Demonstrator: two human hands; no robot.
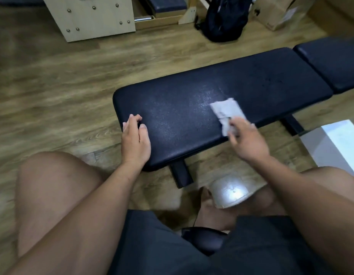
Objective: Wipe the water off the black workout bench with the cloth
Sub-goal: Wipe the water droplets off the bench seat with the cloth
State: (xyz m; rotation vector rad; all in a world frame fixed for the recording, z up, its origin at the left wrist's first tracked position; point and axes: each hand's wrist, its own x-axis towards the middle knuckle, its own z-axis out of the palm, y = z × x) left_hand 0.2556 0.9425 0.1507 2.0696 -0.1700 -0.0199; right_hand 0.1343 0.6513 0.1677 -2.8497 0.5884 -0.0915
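The black workout bench [192, 96] runs from centre left to the upper right, its padded top speckled with fine water droplets. A small grey cloth [226, 111] lies on the pad near its front edge. My right hand [248, 140] pinches the cloth's near end, with most of the cloth spread flat on the pad beyond my fingers. My left hand [135, 140] rests on the bench's left front corner, fingers curled over the edge and holding nothing else.
The bench's second pad [334, 62] continues to the right. A black backpack [225, 18], a wooden box [92, 16] and a cardboard box [281, 12] stand on the wood floor behind. A white box [338, 143] sits right of the bench leg [181, 175]. My bare knees frame the bottom.
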